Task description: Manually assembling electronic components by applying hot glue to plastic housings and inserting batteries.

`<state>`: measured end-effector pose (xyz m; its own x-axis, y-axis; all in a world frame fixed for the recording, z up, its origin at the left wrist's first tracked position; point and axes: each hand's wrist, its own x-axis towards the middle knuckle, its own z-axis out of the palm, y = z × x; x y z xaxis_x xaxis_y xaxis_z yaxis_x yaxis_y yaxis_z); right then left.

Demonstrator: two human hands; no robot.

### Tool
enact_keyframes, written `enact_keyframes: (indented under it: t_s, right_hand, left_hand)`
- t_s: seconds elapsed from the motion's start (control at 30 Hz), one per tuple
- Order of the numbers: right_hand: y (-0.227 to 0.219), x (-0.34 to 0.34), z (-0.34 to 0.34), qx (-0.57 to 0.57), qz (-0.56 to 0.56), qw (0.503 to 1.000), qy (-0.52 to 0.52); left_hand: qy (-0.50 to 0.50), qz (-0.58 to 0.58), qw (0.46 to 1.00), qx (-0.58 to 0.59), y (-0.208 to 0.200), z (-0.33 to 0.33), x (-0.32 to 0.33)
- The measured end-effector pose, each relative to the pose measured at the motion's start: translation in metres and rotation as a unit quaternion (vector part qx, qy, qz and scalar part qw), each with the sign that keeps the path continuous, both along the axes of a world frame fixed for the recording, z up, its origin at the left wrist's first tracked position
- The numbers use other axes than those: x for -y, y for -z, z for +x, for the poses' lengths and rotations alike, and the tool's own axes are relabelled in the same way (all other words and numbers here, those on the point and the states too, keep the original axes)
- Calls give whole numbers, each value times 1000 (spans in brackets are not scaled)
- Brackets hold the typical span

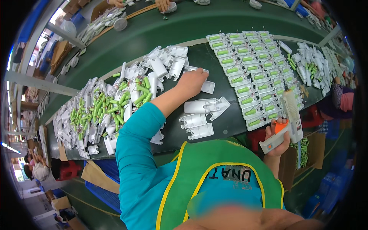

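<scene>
My left hand (193, 82) reaches forward over the dark green table, its fingers closed on a white plastic casing (190, 69), partly hidden under them. Another white casing piece (207, 87) lies just beside that hand. Held upright at the right, a white hot glue gun (293, 119) with an orange trigger sits in my right hand (276, 137), fingers wrapped round its handle. Left of the gun, rows of white casings (245, 78) lie close together, each with a green battery cell and thin wires. Several loose casings (201, 131) rest nearer my body.
A heap of white casings and green cells (111, 101) spreads over the left of the table. Another mixed pile (312, 67) lies at the far right. Behind runs a green conveyor belt (153, 28). A cardboard box (312, 153) stands low at the right. Other people work nearby.
</scene>
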<state>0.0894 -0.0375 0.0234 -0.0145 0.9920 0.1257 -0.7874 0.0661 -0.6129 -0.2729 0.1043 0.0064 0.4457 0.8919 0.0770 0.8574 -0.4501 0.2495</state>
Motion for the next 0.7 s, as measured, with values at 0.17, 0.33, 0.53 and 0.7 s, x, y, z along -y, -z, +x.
enact_keyframes:
  t_s: [0.17, 0.33, 0.53, 0.7]
  right_hand:
    - [3, 0, 2, -10, -25, 1000, 8]
    - [3, 1, 2, 4, -32, 999, 12]
    - [4, -5, -1, 0, -35, 999, 5]
    - [3, -7, -5, -3, -38, 999, -13]
  left_hand:
    - [185, 101, 970, -122, -13, 18, -24]
    - [278, 116, 950, -82, -17, -5, -36]
    - [-84, 19, 996, -36, -5, 0, -27]
    - [-88, 32, 993, -74, -1, 25, -29]
